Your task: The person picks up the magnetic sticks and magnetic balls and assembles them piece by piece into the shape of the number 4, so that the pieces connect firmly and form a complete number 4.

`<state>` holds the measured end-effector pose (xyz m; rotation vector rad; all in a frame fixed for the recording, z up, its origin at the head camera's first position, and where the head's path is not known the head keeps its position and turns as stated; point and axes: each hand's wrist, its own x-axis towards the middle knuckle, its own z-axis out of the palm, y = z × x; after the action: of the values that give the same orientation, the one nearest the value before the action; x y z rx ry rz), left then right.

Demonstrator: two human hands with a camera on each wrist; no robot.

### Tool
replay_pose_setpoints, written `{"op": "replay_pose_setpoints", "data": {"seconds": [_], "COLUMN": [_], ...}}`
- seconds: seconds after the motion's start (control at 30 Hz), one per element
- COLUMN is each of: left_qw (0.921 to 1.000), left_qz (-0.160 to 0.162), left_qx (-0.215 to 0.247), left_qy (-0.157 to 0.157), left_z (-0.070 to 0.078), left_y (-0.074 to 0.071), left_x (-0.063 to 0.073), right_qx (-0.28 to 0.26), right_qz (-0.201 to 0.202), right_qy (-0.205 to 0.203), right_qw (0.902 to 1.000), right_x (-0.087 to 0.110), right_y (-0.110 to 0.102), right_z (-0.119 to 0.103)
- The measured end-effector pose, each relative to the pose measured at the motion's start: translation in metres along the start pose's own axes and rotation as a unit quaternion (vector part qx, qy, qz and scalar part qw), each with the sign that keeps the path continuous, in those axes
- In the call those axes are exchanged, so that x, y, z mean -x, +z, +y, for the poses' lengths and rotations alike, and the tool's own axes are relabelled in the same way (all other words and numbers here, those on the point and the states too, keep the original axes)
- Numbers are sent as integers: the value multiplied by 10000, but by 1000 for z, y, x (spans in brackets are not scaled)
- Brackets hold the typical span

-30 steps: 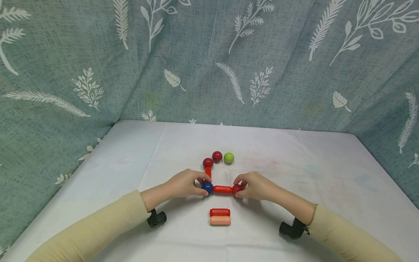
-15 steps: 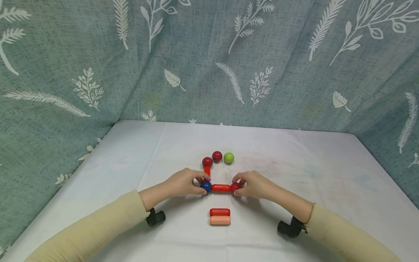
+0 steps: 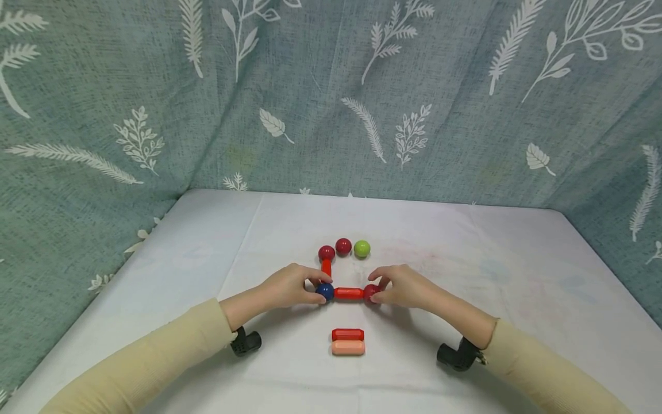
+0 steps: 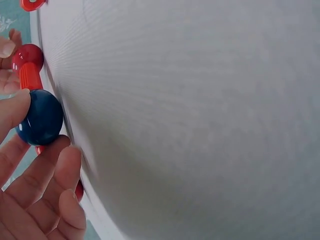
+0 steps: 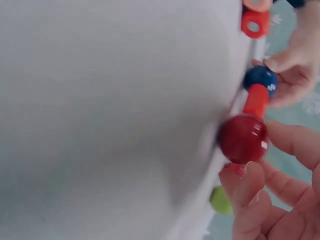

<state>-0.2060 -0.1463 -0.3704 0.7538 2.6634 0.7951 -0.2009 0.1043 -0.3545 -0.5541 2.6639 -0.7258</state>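
Note:
My left hand (image 3: 293, 286) pinches a blue ball (image 3: 324, 292) between thumb and fingers. From this ball one red rod (image 3: 326, 268) runs back to a red ball (image 3: 327, 253). A second red rod (image 3: 349, 293) extends right to another red ball (image 3: 370, 292), forming an L. At that right ball, the thumb of my right hand (image 3: 405, 286) touches its side, while the forefinger is raised off it. In the right wrist view, the fingers curl beneath the red ball (image 5: 243, 139). The left wrist view shows the blue ball (image 4: 44, 117) under my left thumb.
Behind the L sit a loose red ball (image 3: 343, 247) and a green ball (image 3: 362, 249). In front lie a red rod (image 3: 348, 334) and a peach rod (image 3: 348, 348), side by side. A white cloth (image 3: 455, 259) covers the table, backed by a leaf-patterned curtain (image 3: 310, 144).
Both hands have shifted the joined balls and rods slightly away from me and a touch left. The right forefinger has lifted from the red ball. The loose pieces stay put.

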Motion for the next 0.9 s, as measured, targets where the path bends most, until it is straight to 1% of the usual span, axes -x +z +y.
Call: {"op": "replay_pose_setpoints", "data": {"seconds": [0.1, 0.2, 0.3, 0.47, 0.53, 0.6, 0.73, 0.9], "left_qw": [10000, 10000, 10000, 9999, 9999, 9998, 9997, 9996], "left_qz": [4, -2, -11, -55, -84, -110, -151, -166], "left_qx": [15, 31, 28, 29, 45, 84, 123, 78], "left_qy": [0, -20, -50, -96, -112, -132, -165, -201], "left_z": [-1, -1, -1, 0, 1, 1, 2, 1], "left_y": [0, 0, 0, -1, -1, -1, -2, -2], "left_x": [0, 0, 0, -1, -1, -2, -2, -2], "right_qx": [75, 51, -70, -161, -162, -143, 44, 262], "right_qz": [189, 283, 195, -57, -171, -313, -585, -695], "right_qy": [-49, -285, -603, -1062, -1107, -1065, -1031, -1128], "right_qw": [9998, 9992, 9980, 9942, 9936, 9937, 9929, 9908], "right_x": [6, 12, 16, 20, 21, 22, 21, 19], "right_y": [-6, -9, -7, 5, 11, 16, 25, 32], "right_z": [-2, -5, -9, -17, -20, -24, -30, -33]}}
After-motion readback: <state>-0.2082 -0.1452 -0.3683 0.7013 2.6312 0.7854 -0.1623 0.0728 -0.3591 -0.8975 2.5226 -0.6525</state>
